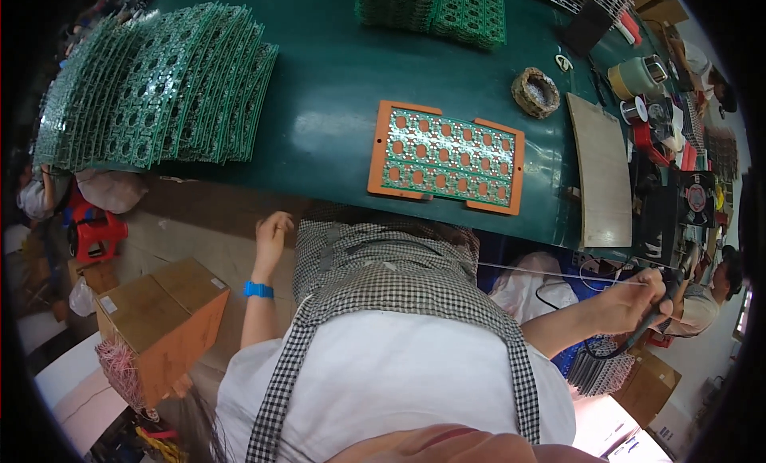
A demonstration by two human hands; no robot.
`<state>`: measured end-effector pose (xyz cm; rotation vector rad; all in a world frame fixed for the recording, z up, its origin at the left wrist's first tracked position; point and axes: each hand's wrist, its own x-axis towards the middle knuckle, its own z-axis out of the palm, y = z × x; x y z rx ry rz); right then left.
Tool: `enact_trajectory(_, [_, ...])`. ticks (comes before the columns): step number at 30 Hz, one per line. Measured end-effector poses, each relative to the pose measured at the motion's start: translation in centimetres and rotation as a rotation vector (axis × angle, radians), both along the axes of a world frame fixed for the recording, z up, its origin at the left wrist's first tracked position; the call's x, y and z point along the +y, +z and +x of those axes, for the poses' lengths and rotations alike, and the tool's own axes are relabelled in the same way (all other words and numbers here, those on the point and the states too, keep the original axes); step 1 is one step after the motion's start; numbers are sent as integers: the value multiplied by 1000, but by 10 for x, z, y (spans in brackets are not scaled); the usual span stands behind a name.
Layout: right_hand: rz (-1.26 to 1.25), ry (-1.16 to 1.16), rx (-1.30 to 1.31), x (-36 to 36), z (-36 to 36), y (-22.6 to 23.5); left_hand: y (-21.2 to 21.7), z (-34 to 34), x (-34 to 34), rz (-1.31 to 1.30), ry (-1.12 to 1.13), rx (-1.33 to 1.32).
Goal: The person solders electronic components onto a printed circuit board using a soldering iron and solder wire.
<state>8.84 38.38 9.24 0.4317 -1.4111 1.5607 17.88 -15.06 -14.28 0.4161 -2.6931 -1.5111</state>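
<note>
On the green table in front of me, a green circuit board panel (447, 156) with rows of oval cutouts lies in an orange frame (373, 160). My left hand (274, 231), with a blue band at its wrist, hangs off the table's near edge, fingers loosely bent and nothing seen in them. Out to the right, my right hand (634, 297) is closed at the end of a thin white string (558, 273). That string runs taut from the side of my checked apron (391, 259). A dark curved cord or handle (645, 323) passes beside this hand; whether I grip it I cannot tell.
Upright stacks of green circuit panels (171, 84) stand at the left, with another stack (435, 12) at the far edge. A round crusty pot (535, 92), a grey board (600, 172) and a solder spool (634, 110) lie right. A cardboard box (163, 295) sits lower left. Other people work nearby.
</note>
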Motion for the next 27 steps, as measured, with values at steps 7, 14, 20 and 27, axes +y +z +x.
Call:
enact_trajectory(7, [-131, -162, 204, 49, 52, 50, -131, 11, -41, 75, 815, 264])
enact_trajectory(14, [87, -582, 207, 58, 66, 38, -86, 35, -109, 1057, 1187, 300])
enact_trajectory(20, [189, -279, 66, 68, 28, 5, 75, 134, -197, 595, 601, 695])
enact_trajectory(27, [148, -42, -53, -19, -38, -11, 95, 199, -229, 271, 445, 373])
